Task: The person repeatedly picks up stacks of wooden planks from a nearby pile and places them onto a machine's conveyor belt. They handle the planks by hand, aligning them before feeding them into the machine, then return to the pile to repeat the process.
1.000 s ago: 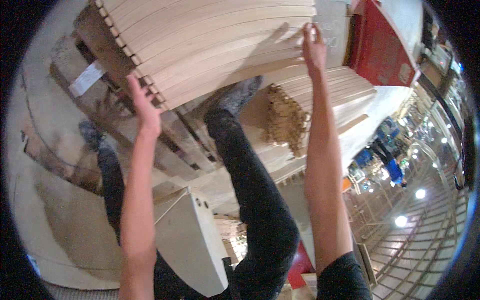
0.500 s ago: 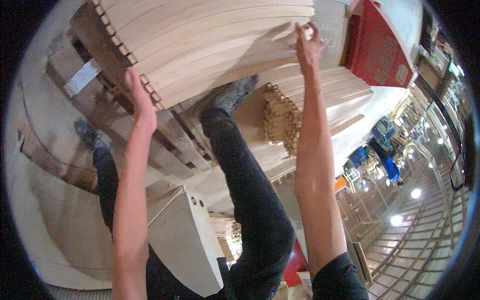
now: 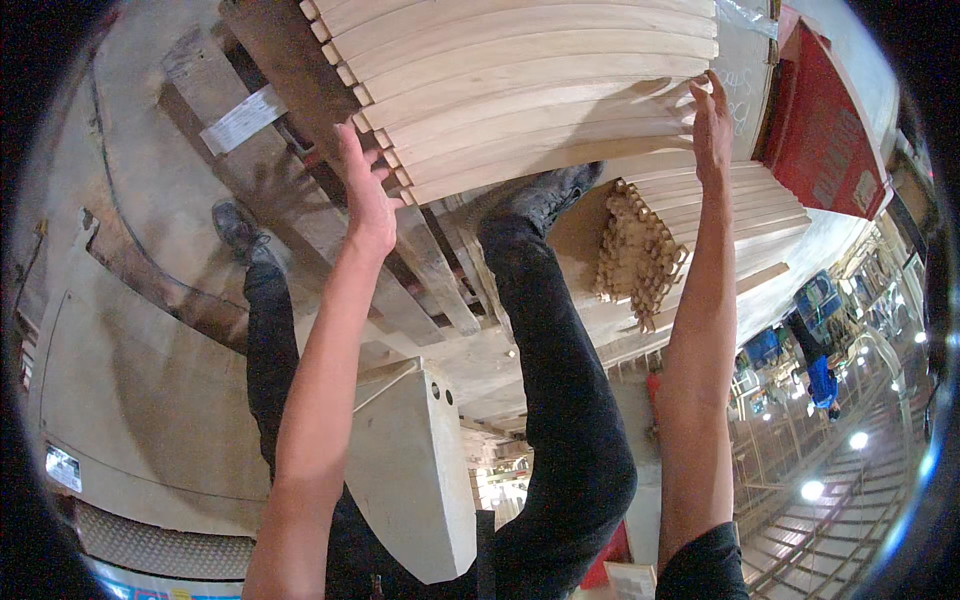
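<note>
— Concrete floor, grey and scuffed, fills the left of the view, with a pale box-like block standing on it near the lower middle. What sits further up?

— A wooden pallet of worn planks, with a white label stuck on one of them. Stacked above it is a bundle of pale curved wooden slats, their cut ends lined up in a row along the left side.

— And the left hand?

— It is raised against the left end of the slat bundle, fingers spread and slightly bent, the tips touching the slat ends. It presses flat rather than closing round anything.

— What is between the arms?

— The person's legs in dark trousers; one dark shoe rests on the pallet just below the slats, the other shoe is on the floor to the left. Just right of the raised leg lies a smaller stack of light wooden pieces seen end-on.

— The right hand?

— Laid flat on the right end of the same bundle, fingers straight and together, gripping nothing. More slats lie beneath it.

— And beyond?

— A red panel at the upper right, then a bright hall with lamps, where a distant person in blue stands well apart.
</note>
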The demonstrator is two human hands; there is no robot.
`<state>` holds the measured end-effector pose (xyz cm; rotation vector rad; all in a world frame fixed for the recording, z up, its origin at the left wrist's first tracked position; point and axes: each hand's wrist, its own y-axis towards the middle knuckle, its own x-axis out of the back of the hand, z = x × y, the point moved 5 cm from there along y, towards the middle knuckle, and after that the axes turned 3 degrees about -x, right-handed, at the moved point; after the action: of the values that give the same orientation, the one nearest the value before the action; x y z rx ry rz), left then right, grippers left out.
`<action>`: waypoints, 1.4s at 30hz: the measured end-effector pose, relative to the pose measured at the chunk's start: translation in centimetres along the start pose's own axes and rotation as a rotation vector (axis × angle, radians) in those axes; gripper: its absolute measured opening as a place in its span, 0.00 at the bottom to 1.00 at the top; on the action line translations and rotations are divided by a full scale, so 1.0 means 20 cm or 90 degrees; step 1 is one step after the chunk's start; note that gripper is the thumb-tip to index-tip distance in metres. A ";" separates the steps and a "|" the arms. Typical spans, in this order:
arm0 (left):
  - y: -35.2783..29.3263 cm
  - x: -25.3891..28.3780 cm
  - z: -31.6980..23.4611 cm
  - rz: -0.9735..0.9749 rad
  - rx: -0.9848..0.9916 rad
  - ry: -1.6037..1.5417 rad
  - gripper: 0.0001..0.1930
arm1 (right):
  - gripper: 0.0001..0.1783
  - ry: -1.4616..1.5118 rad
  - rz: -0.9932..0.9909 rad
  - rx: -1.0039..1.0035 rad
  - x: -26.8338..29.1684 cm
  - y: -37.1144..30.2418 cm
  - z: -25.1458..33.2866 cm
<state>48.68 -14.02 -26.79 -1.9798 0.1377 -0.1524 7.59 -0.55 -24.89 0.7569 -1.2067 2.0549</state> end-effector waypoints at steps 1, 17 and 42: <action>0.00 0.01 0.00 0.007 -0.003 -0.007 0.45 | 0.30 -0.008 -0.010 0.036 0.00 0.01 -0.01; 0.00 0.08 -0.01 0.031 0.005 -0.003 0.45 | 0.39 -0.077 -0.128 0.079 -0.06 -0.13 0.09; 0.14 -0.06 -0.01 -0.125 0.283 -0.016 0.45 | 0.46 -0.066 -0.225 -0.248 -0.21 -0.13 0.18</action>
<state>47.47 -15.10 -29.29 -1.5480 -0.1021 -0.2615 12.78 -3.78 -25.18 0.8228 -1.3653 1.4562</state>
